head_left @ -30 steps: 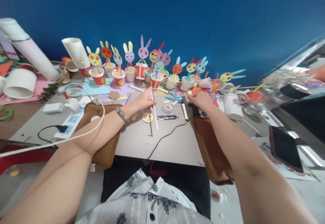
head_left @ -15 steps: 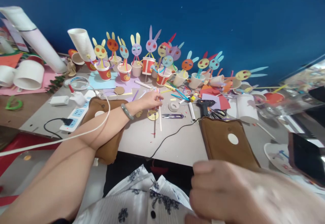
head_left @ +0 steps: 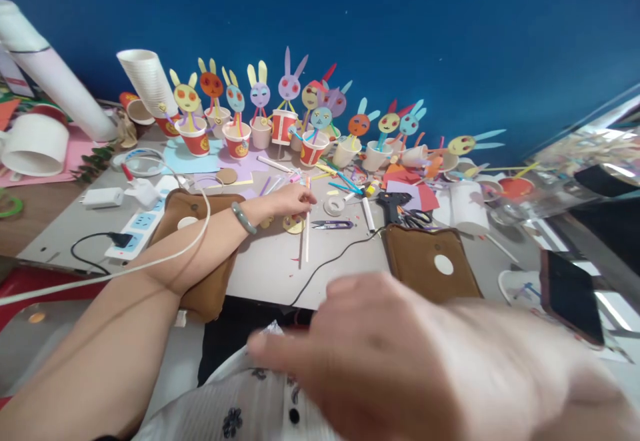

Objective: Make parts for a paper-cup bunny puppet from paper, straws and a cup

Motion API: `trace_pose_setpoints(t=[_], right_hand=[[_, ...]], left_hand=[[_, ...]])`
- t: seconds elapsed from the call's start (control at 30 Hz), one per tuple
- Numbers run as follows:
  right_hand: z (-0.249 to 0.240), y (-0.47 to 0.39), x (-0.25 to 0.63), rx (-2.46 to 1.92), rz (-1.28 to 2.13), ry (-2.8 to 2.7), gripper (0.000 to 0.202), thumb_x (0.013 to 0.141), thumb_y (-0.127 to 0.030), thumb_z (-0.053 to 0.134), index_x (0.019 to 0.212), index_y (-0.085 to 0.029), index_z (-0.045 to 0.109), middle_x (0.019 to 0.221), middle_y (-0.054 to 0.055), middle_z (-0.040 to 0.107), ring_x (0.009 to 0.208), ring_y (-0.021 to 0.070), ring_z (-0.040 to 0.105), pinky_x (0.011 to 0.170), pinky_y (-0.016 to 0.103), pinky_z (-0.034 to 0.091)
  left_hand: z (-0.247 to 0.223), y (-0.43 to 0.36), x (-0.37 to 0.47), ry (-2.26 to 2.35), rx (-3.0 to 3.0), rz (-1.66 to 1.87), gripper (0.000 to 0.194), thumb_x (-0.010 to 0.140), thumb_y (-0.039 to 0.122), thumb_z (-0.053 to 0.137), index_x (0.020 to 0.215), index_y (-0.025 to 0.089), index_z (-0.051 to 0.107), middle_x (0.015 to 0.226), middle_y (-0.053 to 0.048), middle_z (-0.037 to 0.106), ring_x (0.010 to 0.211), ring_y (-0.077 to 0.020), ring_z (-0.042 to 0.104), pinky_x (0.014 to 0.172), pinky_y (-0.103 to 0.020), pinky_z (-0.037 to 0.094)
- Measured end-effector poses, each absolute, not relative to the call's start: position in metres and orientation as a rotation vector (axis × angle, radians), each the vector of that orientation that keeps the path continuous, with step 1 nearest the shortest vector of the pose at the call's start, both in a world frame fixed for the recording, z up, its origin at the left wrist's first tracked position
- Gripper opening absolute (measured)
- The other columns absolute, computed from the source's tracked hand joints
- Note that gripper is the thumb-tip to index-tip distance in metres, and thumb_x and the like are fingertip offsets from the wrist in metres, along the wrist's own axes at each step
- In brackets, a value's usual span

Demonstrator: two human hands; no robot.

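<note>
My left hand [head_left: 296, 199] reaches out over the table, its fingers closed in a pinch on a thin pale stick [head_left: 307, 231]. The stick points down toward me, and its shadow falls beside it on the tabletop. A round yellow paper face [head_left: 293, 225] lies just under this hand. Close to the camera, my right hand [head_left: 380, 354] is large and smeared by motion. Its thumb points left, while the other fingers are mostly hidden. Purple-handled thread snips [head_left: 333, 225] and a roll of white tape [head_left: 334, 206] lie to the right of my left hand.
Paper rabbits in cups, such as a red cup [head_left: 313, 149], line the blue wall. A black glue gun [head_left: 395, 204] with a trailing cord lies right of centre. Brown pouches [head_left: 433, 261], a power strip [head_left: 137, 228], a white cable and a phone [head_left: 571, 298] surround the work spot.
My right hand has moved left and up, in front of my shirt. The view has shifted slightly to the right. My left hand keeps its pinch on the stick.
</note>
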State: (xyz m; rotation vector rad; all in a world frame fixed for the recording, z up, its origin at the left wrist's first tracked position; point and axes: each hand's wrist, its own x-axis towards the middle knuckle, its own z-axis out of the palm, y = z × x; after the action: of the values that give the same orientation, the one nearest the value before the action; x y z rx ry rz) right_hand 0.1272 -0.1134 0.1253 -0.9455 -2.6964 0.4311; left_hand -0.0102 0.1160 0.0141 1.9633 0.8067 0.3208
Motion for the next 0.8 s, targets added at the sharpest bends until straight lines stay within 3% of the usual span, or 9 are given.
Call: trace_pose_setpoints(t=[0.07,0.17,0.27,0.43,0.6,0.8], right_hand=[[0.129,-0.078,0.131,-1.075,0.408,-2.58,0.044,0.088,-0.039,0.06,0.13,-0.046,0.067,0.084,-0.002,0.077,0.07,0.019,0.068,0.067,0.032,0.053],[0.123,-0.023,0.143,-1.608,0.159,-2.43,0.031,0.087,-0.032,0.064,0.116,-0.029,0.075,0.071,0.005,0.073,0.068,0.023,0.068,0.064,0.033,0.046],[0.093,0.02,0.168,-2.117,-0.093,-2.468,0.024,0.087,-0.031,0.063,0.105,-0.021,0.075,0.079,0.013,0.075,0.08,0.0323,0.071,0.066,0.037,0.045],[0.046,0.045,0.209,-2.37,-0.03,-2.459,0.029,0.096,-0.037,0.053,0.11,-0.02,0.071,0.096,0.013,0.077,0.093,0.0327,0.073,0.071,0.037,0.047],[0.042,0.04,0.218,-2.463,-0.123,-2.384,0.029,0.098,-0.035,0.048,0.093,-0.02,0.072,0.095,0.015,0.077,0.089,0.0323,0.073,0.065,0.035,0.041],[0.049,0.011,0.213,-2.375,-0.067,-2.341,0.023,0.096,-0.036,0.051,0.091,-0.022,0.068,0.085,0.007,0.077,0.081,0.0279,0.071,0.058,0.033,0.032]], left_hand=[[0.016,0.115,-0.01,0.776,1.996,0.311,0.029,0.081,0.011,0.065,0.108,0.01,0.074,0.071,-0.002,0.073,0.055,-0.0115,0.063,0.056,-0.02,0.048],[0.017,0.114,-0.008,0.754,2.053,0.279,0.026,0.081,0.013,0.065,0.105,0.011,0.077,0.069,-0.002,0.071,0.058,-0.0127,0.062,0.059,-0.022,0.048],[0.017,0.115,-0.008,0.785,2.126,0.255,0.046,0.079,0.011,0.063,0.124,0.013,0.072,0.078,-0.003,0.073,0.064,-0.0132,0.063,0.064,-0.022,0.049],[0.021,0.114,-0.009,0.79,2.233,0.143,0.055,0.082,0.013,0.057,0.137,0.012,0.064,0.097,-0.007,0.076,0.074,-0.0161,0.067,0.071,-0.025,0.051],[0.025,0.112,-0.009,0.76,2.312,0.084,0.056,0.084,0.014,0.055,0.139,0.013,0.062,0.102,-0.008,0.077,0.079,-0.0167,0.068,0.073,-0.025,0.05],[0.023,0.112,-0.009,0.774,2.378,0.177,0.038,0.084,0.015,0.058,0.119,0.013,0.074,0.098,-0.007,0.077,0.087,-0.0182,0.068,0.08,-0.026,0.048]])
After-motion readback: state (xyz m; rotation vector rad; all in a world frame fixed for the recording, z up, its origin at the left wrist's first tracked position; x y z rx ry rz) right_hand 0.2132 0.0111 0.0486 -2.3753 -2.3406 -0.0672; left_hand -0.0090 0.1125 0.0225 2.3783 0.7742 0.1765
